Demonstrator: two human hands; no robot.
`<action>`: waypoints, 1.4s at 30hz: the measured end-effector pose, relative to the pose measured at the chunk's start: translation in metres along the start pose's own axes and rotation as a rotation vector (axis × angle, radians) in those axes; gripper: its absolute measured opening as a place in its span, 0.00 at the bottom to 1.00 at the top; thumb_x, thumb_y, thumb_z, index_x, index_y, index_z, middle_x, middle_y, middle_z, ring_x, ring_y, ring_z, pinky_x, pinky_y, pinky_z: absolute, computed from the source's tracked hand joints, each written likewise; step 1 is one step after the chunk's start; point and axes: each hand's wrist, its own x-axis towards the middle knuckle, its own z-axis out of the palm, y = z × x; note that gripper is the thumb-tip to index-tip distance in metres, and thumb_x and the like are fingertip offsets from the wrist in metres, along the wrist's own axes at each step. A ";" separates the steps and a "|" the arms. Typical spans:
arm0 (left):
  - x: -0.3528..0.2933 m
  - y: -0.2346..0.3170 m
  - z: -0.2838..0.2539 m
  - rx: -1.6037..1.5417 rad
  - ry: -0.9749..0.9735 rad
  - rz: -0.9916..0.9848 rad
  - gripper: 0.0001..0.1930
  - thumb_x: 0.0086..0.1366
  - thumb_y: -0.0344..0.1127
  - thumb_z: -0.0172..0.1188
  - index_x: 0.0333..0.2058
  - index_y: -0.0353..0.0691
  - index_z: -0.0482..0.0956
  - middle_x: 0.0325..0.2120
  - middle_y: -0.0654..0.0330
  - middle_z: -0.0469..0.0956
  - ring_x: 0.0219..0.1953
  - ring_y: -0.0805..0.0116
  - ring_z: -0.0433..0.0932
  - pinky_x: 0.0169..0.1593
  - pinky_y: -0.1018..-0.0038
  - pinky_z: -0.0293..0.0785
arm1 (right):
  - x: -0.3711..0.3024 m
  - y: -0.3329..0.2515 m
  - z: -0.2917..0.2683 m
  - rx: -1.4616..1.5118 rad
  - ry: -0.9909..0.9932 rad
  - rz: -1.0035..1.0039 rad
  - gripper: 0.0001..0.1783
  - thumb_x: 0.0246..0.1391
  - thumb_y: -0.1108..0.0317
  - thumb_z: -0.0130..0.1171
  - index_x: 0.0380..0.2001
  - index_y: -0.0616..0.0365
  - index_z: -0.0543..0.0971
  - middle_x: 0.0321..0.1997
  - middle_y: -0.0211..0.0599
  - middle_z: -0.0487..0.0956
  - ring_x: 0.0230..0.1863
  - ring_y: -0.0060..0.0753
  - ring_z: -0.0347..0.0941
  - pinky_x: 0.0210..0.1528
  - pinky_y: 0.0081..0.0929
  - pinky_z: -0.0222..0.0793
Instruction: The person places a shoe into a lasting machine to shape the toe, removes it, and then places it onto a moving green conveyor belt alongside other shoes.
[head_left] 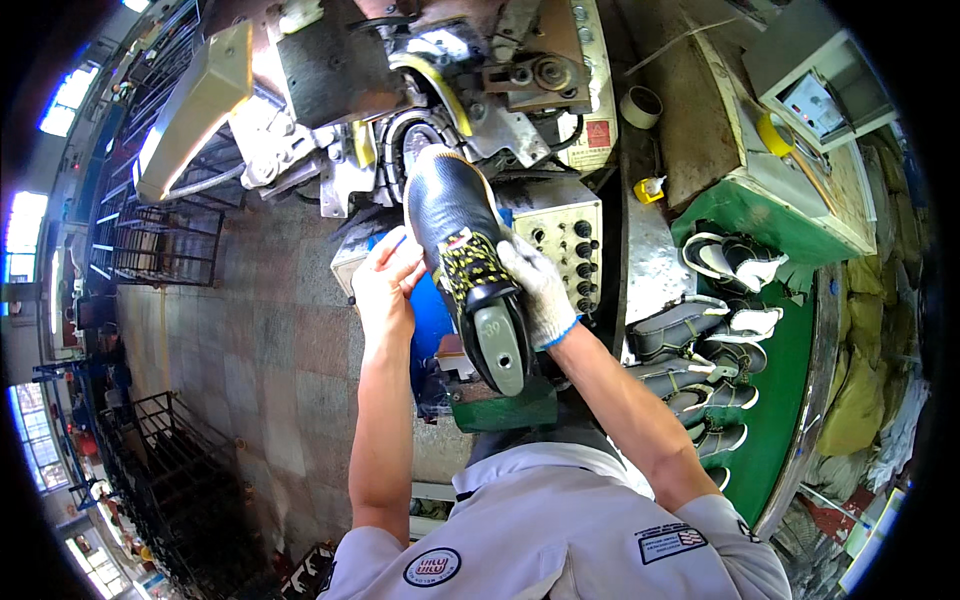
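A black shoe upper [452, 205] with yellow-flecked laces is stretched over a grey shoe last [500, 350]. Its toe points away from me, up against the curved clamp [392, 150] of a shoe-making machine [340, 65]. My left hand [386, 285], bare, is closed at the shoe's left side with its fingertips against the edge. On the other side my right hand [538, 288], in a white knit glove with a blue cuff, grips the shoe near the laces. The sole side is hidden from view.
A control panel [568, 245] with black knobs stands just right of the shoe. Several more shoe uppers [680, 330] lie on a green-topped bench [775, 400] at the right. A tape roll [641, 106] sits farther back. Black metal racks [160, 235] stand at the left.
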 end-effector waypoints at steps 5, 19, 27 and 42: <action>0.019 0.020 0.003 -0.065 0.043 0.148 0.31 0.57 0.19 0.67 0.61 0.25 0.70 0.51 0.48 0.80 0.48 0.64 0.82 0.52 0.76 0.79 | 0.049 0.004 0.027 -0.065 -0.019 -0.090 0.33 0.64 0.54 0.61 0.66 0.64 0.69 0.58 0.37 0.78 0.55 0.24 0.74 0.57 0.26 0.71; 0.009 -0.042 0.026 -0.204 -0.059 -0.289 0.27 0.77 0.57 0.42 0.60 0.42 0.72 0.50 0.56 0.80 0.48 0.63 0.81 0.53 0.64 0.79 | 0.083 0.023 0.010 -0.134 0.191 -0.171 0.22 0.66 0.57 0.62 0.50 0.67 0.82 0.45 0.31 0.83 0.45 0.20 0.74 0.51 0.21 0.70; 0.023 -0.046 0.013 -0.092 -0.065 -0.268 0.29 0.76 0.60 0.46 0.56 0.40 0.76 0.46 0.56 0.83 0.44 0.65 0.83 0.52 0.67 0.79 | 0.084 0.030 0.012 -0.243 0.211 -0.202 0.23 0.66 0.54 0.61 0.48 0.68 0.83 0.43 0.33 0.84 0.43 0.21 0.75 0.49 0.22 0.71; 0.021 -0.012 0.021 -0.182 -0.091 -0.300 0.29 0.75 0.61 0.47 0.54 0.39 0.78 0.44 0.57 0.83 0.42 0.66 0.83 0.49 0.68 0.79 | 0.084 0.023 0.043 -0.146 0.359 -0.169 0.22 0.65 0.54 0.63 0.42 0.67 0.84 0.37 0.28 0.83 0.35 0.19 0.74 0.40 0.21 0.71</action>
